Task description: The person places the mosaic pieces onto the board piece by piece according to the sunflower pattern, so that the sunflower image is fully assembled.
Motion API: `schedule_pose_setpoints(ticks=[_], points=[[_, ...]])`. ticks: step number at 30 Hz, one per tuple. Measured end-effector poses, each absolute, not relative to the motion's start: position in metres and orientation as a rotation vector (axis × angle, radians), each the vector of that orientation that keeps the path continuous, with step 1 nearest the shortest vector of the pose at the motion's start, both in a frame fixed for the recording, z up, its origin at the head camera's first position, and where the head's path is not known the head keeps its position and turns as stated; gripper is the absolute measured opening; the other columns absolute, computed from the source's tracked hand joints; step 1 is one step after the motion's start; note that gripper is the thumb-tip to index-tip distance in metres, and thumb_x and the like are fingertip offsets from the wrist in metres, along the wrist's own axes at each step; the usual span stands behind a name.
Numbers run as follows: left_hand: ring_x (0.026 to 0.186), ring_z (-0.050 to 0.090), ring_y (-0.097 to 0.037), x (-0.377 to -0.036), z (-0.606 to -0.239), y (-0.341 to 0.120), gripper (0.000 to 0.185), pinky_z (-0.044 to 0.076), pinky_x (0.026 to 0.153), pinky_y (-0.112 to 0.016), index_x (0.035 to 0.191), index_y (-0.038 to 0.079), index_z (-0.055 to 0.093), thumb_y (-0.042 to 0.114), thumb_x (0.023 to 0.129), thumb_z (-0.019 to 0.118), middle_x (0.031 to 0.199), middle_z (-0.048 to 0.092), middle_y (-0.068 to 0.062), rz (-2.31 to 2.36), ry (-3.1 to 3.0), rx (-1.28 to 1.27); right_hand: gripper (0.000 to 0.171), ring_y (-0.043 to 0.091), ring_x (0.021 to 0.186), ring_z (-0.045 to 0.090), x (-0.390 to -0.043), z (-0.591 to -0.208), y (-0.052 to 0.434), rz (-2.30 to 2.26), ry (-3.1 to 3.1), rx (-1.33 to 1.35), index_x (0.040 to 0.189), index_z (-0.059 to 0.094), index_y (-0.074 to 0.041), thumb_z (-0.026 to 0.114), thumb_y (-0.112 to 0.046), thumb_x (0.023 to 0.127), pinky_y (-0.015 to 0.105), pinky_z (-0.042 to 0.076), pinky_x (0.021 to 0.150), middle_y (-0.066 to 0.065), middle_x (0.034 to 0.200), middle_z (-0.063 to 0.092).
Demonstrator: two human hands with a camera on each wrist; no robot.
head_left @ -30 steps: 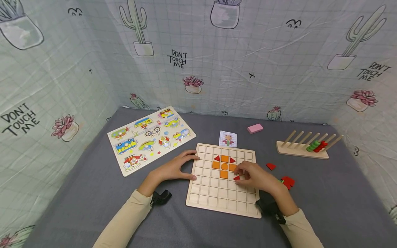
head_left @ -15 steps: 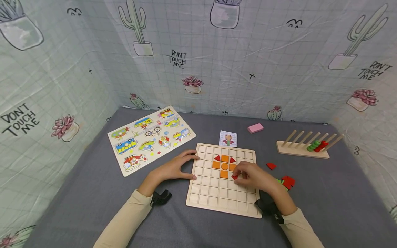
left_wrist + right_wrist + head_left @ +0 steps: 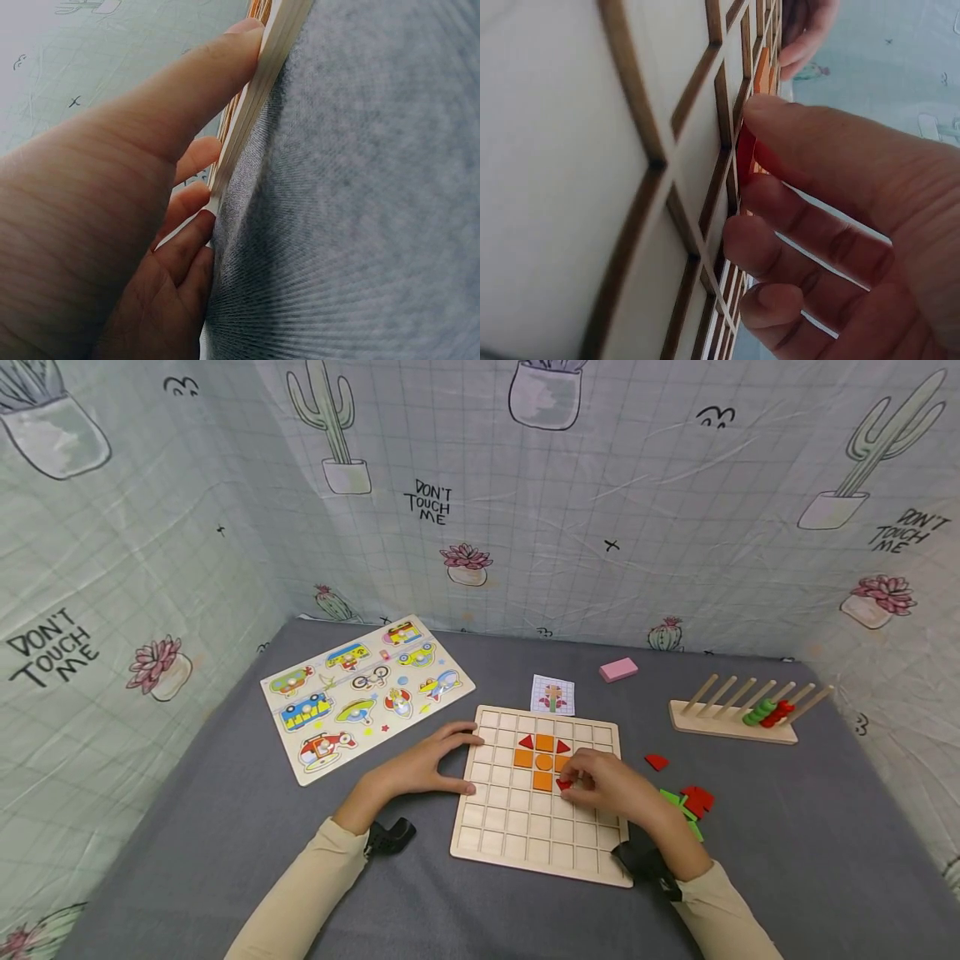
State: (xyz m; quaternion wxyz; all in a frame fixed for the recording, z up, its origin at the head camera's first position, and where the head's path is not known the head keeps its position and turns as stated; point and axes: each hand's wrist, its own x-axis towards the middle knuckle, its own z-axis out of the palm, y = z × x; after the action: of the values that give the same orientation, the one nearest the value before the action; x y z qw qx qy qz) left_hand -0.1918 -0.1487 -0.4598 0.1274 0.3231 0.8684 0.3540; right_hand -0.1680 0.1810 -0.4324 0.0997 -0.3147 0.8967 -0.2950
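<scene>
A wooden grid board (image 3: 510,843) lies on the table with orange tiles and two red triangles set in its cells. My right hand (image 3: 606,783) pinches a small red tile (image 3: 745,154) between thumb and forefinger, low over the cells. That tile (image 3: 563,784) is right beside the lower orange square (image 3: 542,781); its exact shape is partly hidden by my fingers. At the board's left edge rests my left hand (image 3: 423,766), thumb and fingers spread apart. In the left wrist view, the thumb (image 3: 217,71) touches the board's side.
A pattern card (image 3: 552,695) lies behind the board, with a pink block (image 3: 618,670) to its right. Loose red pieces (image 3: 698,802) and green pieces (image 3: 693,828) lie right of it. A peg rack (image 3: 731,727) stands far right; a vehicle puzzle (image 3: 367,702) lies left.
My right hand has moved slightly left with the red tile, closer to the lower orange square. More of the green pieces shows beside the wrist. The left hand stays in place.
</scene>
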Motion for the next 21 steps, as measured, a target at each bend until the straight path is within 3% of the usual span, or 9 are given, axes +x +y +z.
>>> schedule_pose_setpoints(ticks=[21], points=[[0.141,0.032,-0.029,-0.1929,-0.4606,-0.1483,0.069,0.031,0.112,-0.049,0.141,0.014,0.049,0.037,0.083,0.079,0.155,0.030,-0.009,1.033,2.509,0.918,0.015,0.012,0.070,0.049,-0.1681,-0.4345,0.1762,-0.879,2.683,-0.916,0.092,0.067,-0.006,0.078,-0.010,0.083,0.022,0.044,0.060,0.000,0.084,0.059]])
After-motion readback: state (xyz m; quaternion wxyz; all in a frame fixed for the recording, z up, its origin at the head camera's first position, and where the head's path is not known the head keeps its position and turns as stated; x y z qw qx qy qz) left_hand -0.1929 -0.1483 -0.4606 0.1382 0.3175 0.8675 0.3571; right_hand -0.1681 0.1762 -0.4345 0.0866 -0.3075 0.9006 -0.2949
